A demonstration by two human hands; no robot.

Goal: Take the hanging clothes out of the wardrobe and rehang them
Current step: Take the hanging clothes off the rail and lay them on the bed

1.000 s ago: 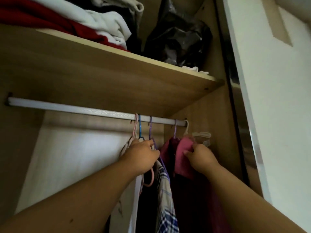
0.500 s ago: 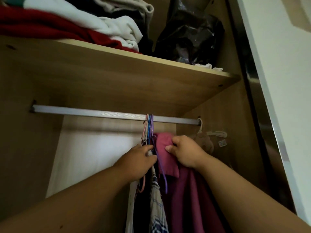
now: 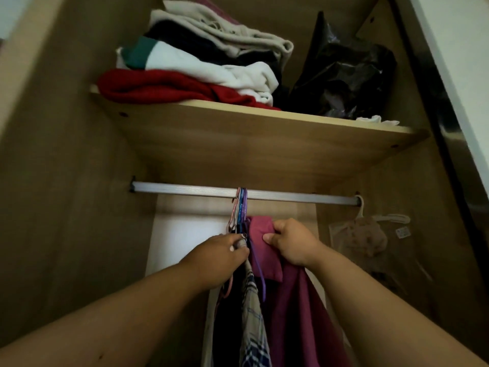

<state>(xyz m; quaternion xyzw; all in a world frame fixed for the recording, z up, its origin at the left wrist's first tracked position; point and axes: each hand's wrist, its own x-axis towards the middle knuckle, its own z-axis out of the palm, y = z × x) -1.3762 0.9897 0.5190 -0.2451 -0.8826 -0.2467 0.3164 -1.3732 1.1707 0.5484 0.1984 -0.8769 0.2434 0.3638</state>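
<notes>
Head view looks up into a wardrobe [image 3: 66,181], its shelf [image 3: 264,144] stacked with folded clothes [image 3: 198,70]. Hanging clothes [image 3: 291,313] bunch mid-rail [image 3: 185,188]. The left hand [image 3: 225,256] has its fingers curled round the hangers [image 3: 240,207]; the right hand [image 3: 293,241] has its fingers pinching the pink garment [image 3: 260,234].

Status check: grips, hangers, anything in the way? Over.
Left grip holds bunched hangers, hooked on rail. Right grip pinches pink garment. Rail's far right: white hanger with pouch, apart.

Above you, the wooden shelf [image 3: 264,144] carries folded clothes [image 3: 198,67] at left and a black bag [image 3: 344,75] at right; beneath it, the rail [image 3: 185,190] bears bunched hangers [image 3: 240,205] mid-span.
</notes>
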